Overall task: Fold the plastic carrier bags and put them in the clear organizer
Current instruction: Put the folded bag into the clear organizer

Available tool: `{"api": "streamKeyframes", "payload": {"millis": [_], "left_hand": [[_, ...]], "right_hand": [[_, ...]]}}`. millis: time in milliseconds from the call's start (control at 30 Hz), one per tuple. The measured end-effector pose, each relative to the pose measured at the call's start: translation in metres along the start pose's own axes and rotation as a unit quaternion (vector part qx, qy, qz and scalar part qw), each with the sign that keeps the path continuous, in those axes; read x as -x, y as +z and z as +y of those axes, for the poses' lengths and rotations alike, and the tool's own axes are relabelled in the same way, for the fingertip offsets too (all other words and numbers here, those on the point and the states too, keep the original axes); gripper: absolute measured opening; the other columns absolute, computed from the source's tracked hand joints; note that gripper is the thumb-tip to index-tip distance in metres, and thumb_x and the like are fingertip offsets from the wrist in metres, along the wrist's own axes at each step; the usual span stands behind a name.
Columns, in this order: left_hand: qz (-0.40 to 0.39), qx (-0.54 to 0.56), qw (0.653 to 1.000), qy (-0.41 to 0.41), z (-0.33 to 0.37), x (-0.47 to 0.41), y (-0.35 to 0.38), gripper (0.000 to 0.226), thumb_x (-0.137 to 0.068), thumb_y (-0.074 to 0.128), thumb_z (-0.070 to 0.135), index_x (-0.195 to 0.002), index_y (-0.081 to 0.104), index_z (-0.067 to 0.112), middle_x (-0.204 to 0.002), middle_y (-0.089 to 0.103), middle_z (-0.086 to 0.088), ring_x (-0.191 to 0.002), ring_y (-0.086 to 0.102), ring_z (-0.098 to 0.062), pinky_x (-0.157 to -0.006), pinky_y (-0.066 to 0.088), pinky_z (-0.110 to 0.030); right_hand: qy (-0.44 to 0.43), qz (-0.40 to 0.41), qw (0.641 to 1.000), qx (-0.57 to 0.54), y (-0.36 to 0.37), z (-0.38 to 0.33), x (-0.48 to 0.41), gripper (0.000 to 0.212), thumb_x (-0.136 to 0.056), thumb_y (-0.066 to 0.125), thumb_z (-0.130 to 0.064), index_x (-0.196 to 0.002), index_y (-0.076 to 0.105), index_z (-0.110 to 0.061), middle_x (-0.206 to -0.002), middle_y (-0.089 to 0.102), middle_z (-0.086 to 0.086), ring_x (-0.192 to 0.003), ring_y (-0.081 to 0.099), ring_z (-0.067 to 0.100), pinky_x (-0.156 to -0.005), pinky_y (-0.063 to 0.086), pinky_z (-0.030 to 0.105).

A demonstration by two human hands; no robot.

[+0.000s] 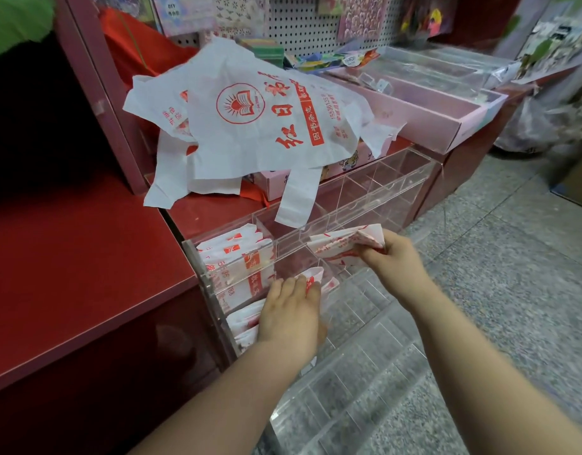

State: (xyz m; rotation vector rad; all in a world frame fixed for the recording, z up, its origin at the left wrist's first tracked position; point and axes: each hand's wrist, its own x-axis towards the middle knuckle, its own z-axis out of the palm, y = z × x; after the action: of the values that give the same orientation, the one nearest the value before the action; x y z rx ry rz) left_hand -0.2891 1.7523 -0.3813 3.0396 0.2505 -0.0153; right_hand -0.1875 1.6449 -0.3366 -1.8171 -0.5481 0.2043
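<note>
plastic bag is pinched by right hand, stretched leftward over organizer; left hand is laid flat on stored bag.

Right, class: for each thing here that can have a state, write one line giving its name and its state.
Loose bags: unfolded, in a heap.
Organizer: open, near left cells filled, far cells empty.
Stored bags: folded, standing in cells.
Right hand: pinches a folded bag above the organizer.
Left hand: touches a small bag at a cell; grip hidden.
</note>
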Motion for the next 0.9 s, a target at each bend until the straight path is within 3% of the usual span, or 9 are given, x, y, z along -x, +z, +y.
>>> {"api": "streamKeyframes", "payload": {"millis": [100,400,467,533,600,667,733,867,900], "left_hand": [[0.029,0.022,0.999,0.008,-0.003,0.002,0.006,0.059,-0.091,0.048,0.040,-0.142,0.031,0.014,-0.144,0.034,-0.004,-0.133,0.027,-0.020,-0.106,-0.002,-0.032],[0.011,0.079,0.995,0.051,-0.010,0.010,0.005,0.063,-0.094,0.044,0.036,-0.148,0.015,0.021,-0.145,0.034,0.005,-0.133,0.027,-0.012,-0.109,-0.009,-0.025],[0.015,0.083,0.994,0.065,-0.013,0.011,0.007,0.065,-0.094,0.044,0.036,-0.148,0.011,0.021,-0.147,0.031,0.005,-0.134,0.025,-0.012,-0.110,-0.010,-0.026],[0.015,0.079,0.993,0.083,-0.013,0.011,0.008,0.066,-0.094,0.043,0.036,-0.148,0.009,0.019,-0.148,0.027,0.006,-0.135,0.023,-0.011,-0.111,-0.010,-0.028],[0.034,0.066,0.993,0.091,-0.014,0.011,0.014,0.065,-0.092,0.046,0.034,-0.147,0.019,0.012,-0.145,0.035,0.001,-0.133,0.032,-0.013,-0.113,-0.004,-0.030],[0.075,0.061,0.991,0.092,-0.016,0.014,0.016,0.063,-0.074,0.058,0.037,-0.128,0.053,0.006,-0.120,0.061,-0.003,-0.108,0.059,-0.016,-0.109,0.020,-0.038],[0.106,0.055,0.988,0.097,-0.016,0.014,0.018,0.061,-0.052,0.069,0.043,-0.104,0.070,0.011,-0.094,0.071,0.003,-0.083,0.068,-0.011,-0.096,0.043,-0.034],[0.128,0.047,0.985,0.104,-0.015,0.016,0.019,0.068,-0.033,0.088,0.039,-0.093,0.072,0.010,-0.085,0.071,0.003,-0.077,0.068,-0.012,-0.095,0.029,-0.033],[0.128,0.044,0.986,0.098,-0.015,0.016,0.018,0.068,-0.031,0.088,0.037,-0.092,0.072,0.010,-0.084,0.071,0.003,-0.076,0.068,-0.012,-0.095,0.028,-0.034]], "right_hand": [[-0.006,-0.003,1.000,-0.004,0.003,-0.001,0.000,0.038,-0.083,0.044,0.019,-0.090,0.061,-0.015,-0.072,0.059,-0.011,-0.057,0.056,-0.016,-0.057,0.042,0.002],[0.055,-0.078,0.987,-0.131,0.013,0.011,-0.004,0.026,-0.083,0.047,0.018,-0.094,0.062,-0.001,-0.068,0.070,-0.007,-0.068,0.067,0.004,-0.063,0.051,0.015],[0.049,-0.102,0.991,-0.077,0.019,0.012,-0.005,0.026,-0.082,0.050,0.018,-0.096,0.062,0.000,-0.073,0.068,-0.006,-0.067,0.064,-0.001,-0.066,0.052,0.015],[-0.001,-0.120,0.990,0.075,0.026,0.015,-0.006,0.024,-0.080,0.053,0.015,-0.090,0.066,-0.002,-0.075,0.065,0.001,-0.066,0.059,0.000,-0.068,0.048,0.018],[-0.073,-0.121,0.958,0.250,0.030,0.017,-0.011,0.019,-0.077,0.055,0.009,-0.086,0.068,-0.003,-0.077,0.065,0.010,-0.077,0.056,0.015,-0.072,0.039,0.029],[-0.132,-0.132,0.901,0.391,0.031,0.016,-0.016,0.015,-0.077,0.057,0.000,-0.087,0.067,-0.005,-0.081,0.065,0.010,-0.089,0.050,0.023,-0.072,0.024,0.028],[-0.168,-0.156,0.849,0.476,0.034,0.011,-0.018,0.009,-0.077,0.059,-0.007,-0.084,0.065,-0.008,-0.083,0.065,0.005,-0.091,0.048,0.023,-0.069,0.017,0.027],[-0.272,-0.186,0.758,0.563,0.045,0.006,-0.013,0.014,-0.040,0.065,-0.015,-0.047,0.054,-0.019,-0.044,0.053,-0.009,-0.052,0.052,0.017,-0.052,0.033,0.018],[-0.282,-0.173,0.758,0.562,0.048,0.009,-0.014,0.017,-0.040,0.068,-0.015,-0.048,0.054,-0.020,-0.043,0.049,-0.011,-0.053,0.052,0.017,-0.052,0.033,0.016]]}}
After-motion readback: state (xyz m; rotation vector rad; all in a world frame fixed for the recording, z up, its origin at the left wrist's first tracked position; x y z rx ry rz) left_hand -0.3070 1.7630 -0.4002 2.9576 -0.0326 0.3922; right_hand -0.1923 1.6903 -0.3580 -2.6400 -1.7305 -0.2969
